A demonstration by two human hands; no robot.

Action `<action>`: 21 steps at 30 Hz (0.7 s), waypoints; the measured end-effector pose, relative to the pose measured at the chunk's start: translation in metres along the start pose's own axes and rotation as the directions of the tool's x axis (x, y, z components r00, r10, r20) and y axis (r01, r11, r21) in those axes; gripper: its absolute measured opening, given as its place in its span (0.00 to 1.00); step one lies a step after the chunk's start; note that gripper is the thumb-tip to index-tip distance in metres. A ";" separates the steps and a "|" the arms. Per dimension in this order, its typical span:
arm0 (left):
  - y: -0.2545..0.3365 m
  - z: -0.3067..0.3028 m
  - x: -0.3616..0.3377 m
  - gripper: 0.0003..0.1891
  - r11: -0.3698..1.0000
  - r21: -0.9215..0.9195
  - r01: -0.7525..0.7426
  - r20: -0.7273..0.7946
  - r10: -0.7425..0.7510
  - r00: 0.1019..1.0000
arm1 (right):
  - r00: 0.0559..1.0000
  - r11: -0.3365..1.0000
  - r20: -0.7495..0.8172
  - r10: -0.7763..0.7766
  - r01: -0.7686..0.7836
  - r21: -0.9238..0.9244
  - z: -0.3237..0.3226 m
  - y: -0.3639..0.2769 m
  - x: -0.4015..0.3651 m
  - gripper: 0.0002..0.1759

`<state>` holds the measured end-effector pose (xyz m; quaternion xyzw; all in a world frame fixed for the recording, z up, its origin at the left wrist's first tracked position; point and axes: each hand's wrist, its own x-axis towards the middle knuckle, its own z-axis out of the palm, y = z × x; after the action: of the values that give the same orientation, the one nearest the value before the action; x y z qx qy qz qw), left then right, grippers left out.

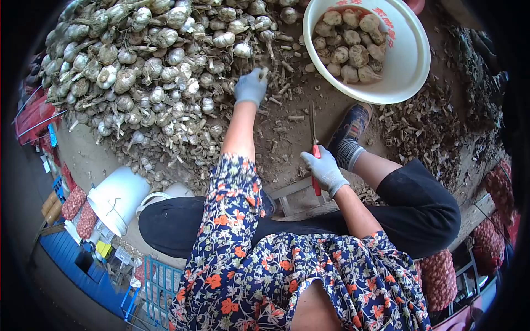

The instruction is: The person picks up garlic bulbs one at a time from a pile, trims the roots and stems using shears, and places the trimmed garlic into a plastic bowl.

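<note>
My left hand (251,88), in a pale grey-blue glove, reaches to the right edge of a big heap of garlic bulbs (171,66) with stems. Its fingers are bent at a garlic stem, but what lies between them is too small to make out. My right hand (326,170), gloved the same way, is closed round the red handle (316,187) of a long thin metal tool (313,124), whose blades point up and away from me. Beyond it stands a white tub (406,71) holding trimmed garlic bulbs (353,47) at its bottom.
Cut stems (295,117) and dry scraps (425,132) litter the ground. My shoe (353,124) is just below the tub. A white bucket (118,198) stands at the left. Red net sacks of garlic (440,278) lie lower right, others lower left.
</note>
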<state>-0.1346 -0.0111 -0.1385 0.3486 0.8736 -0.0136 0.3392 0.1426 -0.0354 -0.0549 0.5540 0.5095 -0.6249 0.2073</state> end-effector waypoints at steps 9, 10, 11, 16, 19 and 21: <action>0.136 -0.134 -0.011 0.17 0.255 -0.749 -0.612 -0.490 0.409 0.770 | 1.000 1.000 -0.019 0.004 -0.005 -0.027 0.002 0.003 0.002 0.31; 0.152 -0.170 -0.013 0.20 0.156 -0.827 -0.540 -0.437 0.424 0.793 | 1.000 1.000 -0.007 0.016 -0.016 -0.020 0.002 0.001 0.002 0.31; 0.159 -0.190 -0.014 0.27 0.058 -0.890 -0.452 -0.382 0.446 0.810 | 1.000 1.000 0.008 0.028 -0.028 -0.012 0.001 0.000 0.000 0.32; 0.082 -0.096 0.126 0.14 0.951 -0.179 -0.254 -0.478 0.142 0.867 | 1.000 0.999 0.000 -0.008 0.008 -0.047 -0.001 -0.008 -0.004 0.31; 0.066 -0.052 0.107 0.13 0.998 -0.022 -0.056 -0.372 0.044 0.927 | 0.997 0.994 -0.063 -0.040 0.034 -0.101 -0.004 -0.019 -0.013 0.31; 0.059 -0.049 0.092 0.12 0.995 0.000 -0.105 -0.381 0.097 0.920 | 0.995 0.993 -0.087 -0.043 0.033 -0.111 -0.004 -0.015 -0.013 0.30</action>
<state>-0.1752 0.1017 -0.1441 0.3857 0.9038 0.0805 0.1671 0.1357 -0.0295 -0.0367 0.5594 0.5624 -0.5743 0.2025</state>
